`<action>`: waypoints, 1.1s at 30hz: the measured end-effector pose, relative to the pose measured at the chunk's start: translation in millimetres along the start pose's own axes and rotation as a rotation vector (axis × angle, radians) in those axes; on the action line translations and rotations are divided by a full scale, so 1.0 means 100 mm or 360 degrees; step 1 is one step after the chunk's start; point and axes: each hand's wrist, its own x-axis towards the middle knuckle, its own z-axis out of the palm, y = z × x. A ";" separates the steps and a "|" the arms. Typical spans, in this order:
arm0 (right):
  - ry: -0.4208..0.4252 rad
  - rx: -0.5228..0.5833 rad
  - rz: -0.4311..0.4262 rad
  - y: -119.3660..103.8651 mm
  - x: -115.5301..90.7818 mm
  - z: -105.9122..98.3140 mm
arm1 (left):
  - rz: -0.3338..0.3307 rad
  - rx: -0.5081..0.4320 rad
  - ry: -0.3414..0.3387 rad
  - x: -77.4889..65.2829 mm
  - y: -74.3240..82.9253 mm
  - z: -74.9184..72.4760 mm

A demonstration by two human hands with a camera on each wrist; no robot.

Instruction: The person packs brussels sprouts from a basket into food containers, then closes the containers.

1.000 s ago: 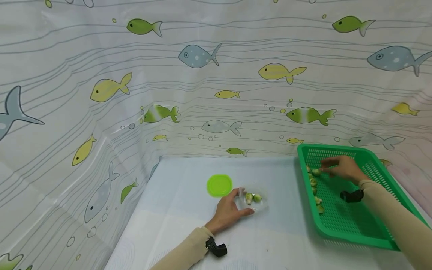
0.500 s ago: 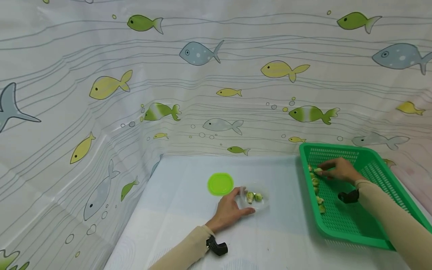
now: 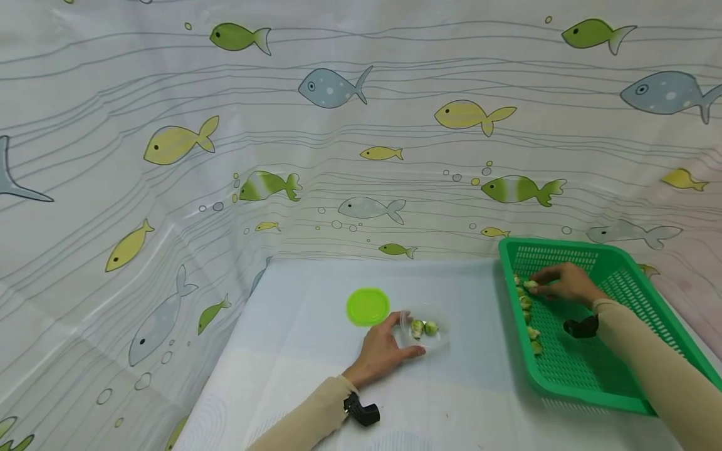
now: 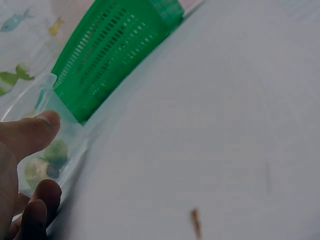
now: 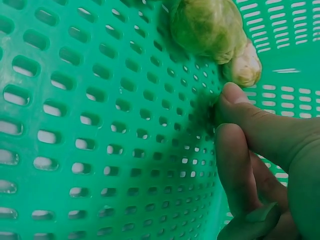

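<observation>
My left hand (image 3: 380, 352) grips the side of a clear plastic container (image 3: 437, 341) on the table, thumb and fingers on either side. Two Brussels sprouts (image 3: 431, 328) lie inside it; the left wrist view shows them through the wall behind the thumb (image 4: 37, 132). Over at the right, my right hand (image 3: 566, 285) reaches into a green basket (image 3: 586, 393) and pinches a Brussels sprout (image 3: 530, 285) near its left wall. From the right wrist, thumb and fingertip nearly meet, and that sprout is mostly hidden behind them. Other sprouts (image 5: 205, 30) lie just beyond.
A bright green lid (image 3: 368, 307) lies flat behind my left hand. More sprouts (image 3: 533, 335) line the basket's left side. A white curtain (image 3: 316, 150) printed with fish rises behind the table and along its left side.
My right hand has shifted slightly left, and its fingers have closed on a sprout in the basket. The left hand and the container have stayed in place.
</observation>
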 end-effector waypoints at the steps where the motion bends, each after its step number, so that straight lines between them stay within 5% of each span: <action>1: 0.0002 0.0010 0.0002 0.00 0.00 0.00 | 0.0003 0.0000 0.0000 0.00 0.00 0.00; 13: 0.0055 0.0031 0.0004 0.00 -0.04 -0.06 | 0.0015 -0.0010 -0.0006 0.02 0.01 0.00; 25: 0.0117 0.0300 -0.0032 -0.06 -0.13 -0.20 | 0.0014 0.0013 0.0012 0.02 0.00 0.00; 33: 0.0085 0.0343 -0.0088 -0.27 -0.18 -0.26 | -0.0009 0.0002 0.0001 0.00 0.01 0.00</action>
